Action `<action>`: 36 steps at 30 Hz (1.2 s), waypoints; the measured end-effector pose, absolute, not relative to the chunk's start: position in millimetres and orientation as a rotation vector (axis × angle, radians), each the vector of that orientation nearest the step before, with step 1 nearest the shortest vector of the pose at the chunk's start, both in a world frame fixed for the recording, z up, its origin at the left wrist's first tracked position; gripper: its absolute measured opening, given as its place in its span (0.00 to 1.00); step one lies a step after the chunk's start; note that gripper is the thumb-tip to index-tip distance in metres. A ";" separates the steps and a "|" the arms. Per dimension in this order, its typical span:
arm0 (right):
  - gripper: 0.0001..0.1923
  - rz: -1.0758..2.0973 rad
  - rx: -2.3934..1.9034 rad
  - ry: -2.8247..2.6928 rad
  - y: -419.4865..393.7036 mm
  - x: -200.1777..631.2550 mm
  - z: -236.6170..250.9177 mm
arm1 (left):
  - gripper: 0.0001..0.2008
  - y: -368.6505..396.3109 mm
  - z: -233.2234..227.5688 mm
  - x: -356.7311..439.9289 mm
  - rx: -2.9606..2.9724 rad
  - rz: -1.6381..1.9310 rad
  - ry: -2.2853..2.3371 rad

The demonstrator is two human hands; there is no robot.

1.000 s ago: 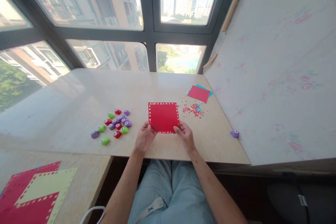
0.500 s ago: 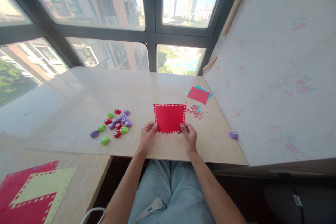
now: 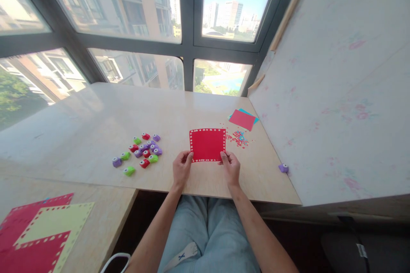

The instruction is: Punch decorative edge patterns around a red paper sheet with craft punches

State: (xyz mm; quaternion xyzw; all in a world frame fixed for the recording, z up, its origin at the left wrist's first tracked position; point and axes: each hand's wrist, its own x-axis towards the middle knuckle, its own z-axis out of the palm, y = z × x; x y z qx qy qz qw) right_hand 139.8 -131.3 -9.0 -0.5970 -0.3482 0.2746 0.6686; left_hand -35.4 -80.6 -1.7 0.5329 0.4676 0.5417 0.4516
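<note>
I hold a square red paper sheet [image 3: 207,144] with a punched white-looking border just above the wooden table [image 3: 96,123]. My left hand [image 3: 182,167] pinches its near left corner. My right hand [image 3: 229,166] pinches its near right corner. The sheet lies nearly flat. A cluster of several small craft punches [image 3: 144,149], purple, green and red, sits on the table to the left of my left hand.
Red and blue paper scraps [image 3: 237,137] lie right of the sheet, with a red sheet over a blue one [image 3: 242,119] behind them. A lone purple punch [image 3: 283,168] sits by the right wall. Punched red and yellow sheets [image 3: 41,230] lie bottom left.
The sheet moved a little to the right, bowed briefly, and is now flat again. Both hands kept their hold on its near corners.
</note>
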 end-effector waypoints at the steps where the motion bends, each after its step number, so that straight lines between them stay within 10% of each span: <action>1: 0.18 0.620 -1.352 -0.787 -131.2 139.9 -9.3 | 0.13 -80.8 -1.5 -35.7 1.316 1.340 1.157; 20: 0.22 0.733 -1.328 -0.843 -135.4 139.4 -10.5 | 0.24 -128.3 15.4 -116.5 0.386 1.781 1.137; 36: 0.21 0.788 -1.386 -0.948 -143.8 140.4 -14.8 | 0.09 -143.1 4.8 -221.8 -0.125 2.230 1.377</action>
